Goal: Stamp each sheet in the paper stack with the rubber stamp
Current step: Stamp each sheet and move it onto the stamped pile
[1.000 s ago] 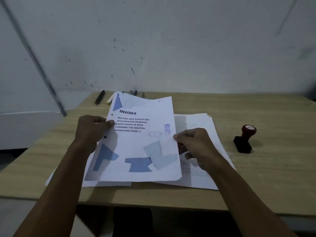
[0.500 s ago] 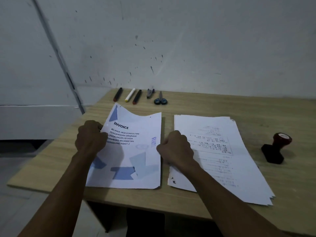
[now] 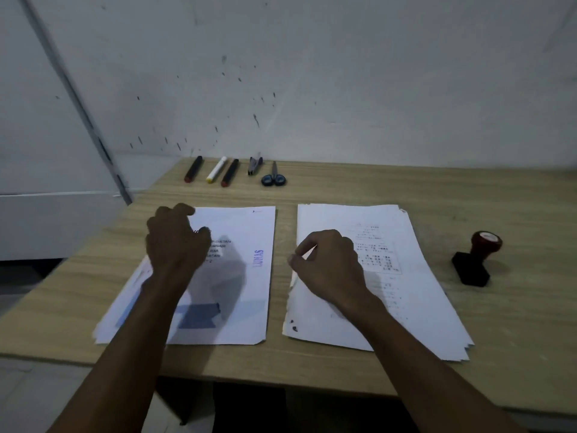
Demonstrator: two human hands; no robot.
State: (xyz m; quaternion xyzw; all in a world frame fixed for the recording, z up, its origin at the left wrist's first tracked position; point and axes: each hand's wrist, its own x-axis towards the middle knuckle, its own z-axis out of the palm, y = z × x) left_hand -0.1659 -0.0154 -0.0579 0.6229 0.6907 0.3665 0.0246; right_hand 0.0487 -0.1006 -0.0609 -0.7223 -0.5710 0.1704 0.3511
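On the wooden table [image 3: 359, 182] lay two piles of paper side by side, with a narrow strip of bare wood between them. The left pile [image 3: 246, 276] had on top an invoice sheet with blue shapes and a blue "LUNAS" stamp mark [image 3: 258, 258] along its right edge. The left hand [image 3: 176, 242] was over the upper left part of this sheet, its fingers loosely curled and gripping nothing; I could not tell whether it touched the paper. The right pile, the paper stack [image 3: 406, 276], showed a sheet with small printed text, and its edges were a little fanned at the lower right. The right hand [image 3: 327, 260] was at the left edge of this stack, with fingers curled, and the thumb and a finger seemed to pinch the edge of the top sheet.

The rubber stamp [image 3: 476, 259], with black base and red knob, stood on the table to the right of the stack, apart from both hands. At the far edge of the table lay three markers [image 3: 215, 170], a pen [image 3: 254, 165] and small scissors [image 3: 274, 178].
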